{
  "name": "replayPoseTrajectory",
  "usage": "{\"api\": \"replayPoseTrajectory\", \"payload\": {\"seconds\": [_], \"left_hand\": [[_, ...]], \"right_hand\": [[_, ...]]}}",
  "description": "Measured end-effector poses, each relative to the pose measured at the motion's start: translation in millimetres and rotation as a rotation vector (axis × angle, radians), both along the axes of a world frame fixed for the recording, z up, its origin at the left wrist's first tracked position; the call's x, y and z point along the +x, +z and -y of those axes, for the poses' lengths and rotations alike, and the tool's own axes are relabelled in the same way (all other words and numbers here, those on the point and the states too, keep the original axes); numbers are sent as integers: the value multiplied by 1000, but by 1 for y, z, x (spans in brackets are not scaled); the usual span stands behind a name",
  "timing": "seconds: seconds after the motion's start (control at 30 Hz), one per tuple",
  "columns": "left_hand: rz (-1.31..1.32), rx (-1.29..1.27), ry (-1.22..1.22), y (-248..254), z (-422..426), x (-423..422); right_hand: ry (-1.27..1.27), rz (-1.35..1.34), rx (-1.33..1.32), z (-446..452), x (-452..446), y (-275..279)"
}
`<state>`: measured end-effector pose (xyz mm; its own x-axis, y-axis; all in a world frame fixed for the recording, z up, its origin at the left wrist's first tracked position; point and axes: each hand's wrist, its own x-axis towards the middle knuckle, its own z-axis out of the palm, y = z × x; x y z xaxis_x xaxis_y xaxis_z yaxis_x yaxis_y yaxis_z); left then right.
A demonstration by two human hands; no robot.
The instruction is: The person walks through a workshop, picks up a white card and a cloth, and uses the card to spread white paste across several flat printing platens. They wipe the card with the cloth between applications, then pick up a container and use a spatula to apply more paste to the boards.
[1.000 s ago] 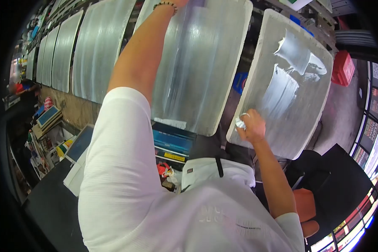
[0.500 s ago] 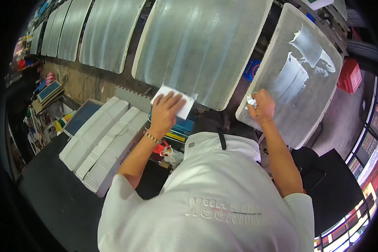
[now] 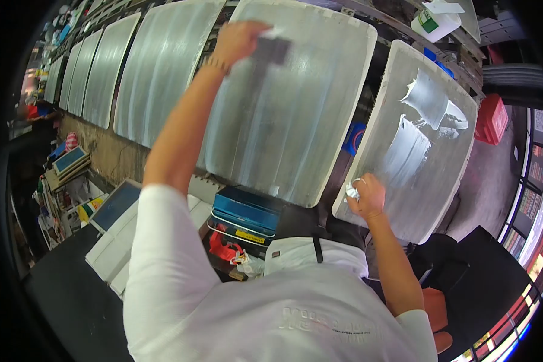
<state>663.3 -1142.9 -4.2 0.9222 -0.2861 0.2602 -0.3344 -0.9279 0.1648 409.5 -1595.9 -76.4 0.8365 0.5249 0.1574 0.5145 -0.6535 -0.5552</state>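
My left hand (image 3: 240, 43) is lifted over the far part of a large grey panel (image 3: 283, 114). Its fingers close on a thin white card (image 3: 275, 32), which is smeared by motion, and a dark shadow falls beside it. My right hand (image 3: 369, 196) grips a crumpled piece of white paper (image 3: 352, 190) at the near left corner of a smaller grey panel (image 3: 398, 208). On that panel lie two thick white paste smears (image 3: 427, 99), one nearer (image 3: 407, 148) than the other. Pale streaks run along the large panel.
More grey panels (image 3: 163, 66) stand in a row to the left. Below are a blue toolbox (image 3: 247, 208), white boxes (image 3: 111, 241) and framed screens (image 3: 116, 208). A white tub (image 3: 434, 25) stands at the back right, with a red crate (image 3: 492, 119) beyond the right panel.
My left hand has gone from the near edge of the large panel to its far part with the white card. The right hand keeps the crumpled paper at the same corner; the view has tilted.
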Motion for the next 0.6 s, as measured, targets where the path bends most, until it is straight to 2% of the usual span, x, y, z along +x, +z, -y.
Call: {"api": "replayPoseTrajectory", "payload": {"seconds": [0.1, 0.17, 0.23, 0.27, 0.4, 0.47, 0.6], "left_hand": [[-49, 33, 67, -1, 7, 102], [-34, 25, 101, -11, 19, 127], [-184, 34, 169, -19, 27, 140], [-180, 31, 162, -21, 30, 142], [-88, 101, 89, -32, 31, 131], [-203, 156, 142, -17, 36, 111], [-142, 60, 19, -31, 14, 29]], "right_hand": [[7, -19, 3, 0, 0, 3], [3, -14, 18, 0, 0, 3], [-1, -14, 12, -1, -1, 5], [-2, -10, 10, -1, 0, 6], [-10, 1, 20, -1, 0, 6], [4, 6, 26, -2, 1, 7], [-17, -10, 47, -2, -1, 4]]}}
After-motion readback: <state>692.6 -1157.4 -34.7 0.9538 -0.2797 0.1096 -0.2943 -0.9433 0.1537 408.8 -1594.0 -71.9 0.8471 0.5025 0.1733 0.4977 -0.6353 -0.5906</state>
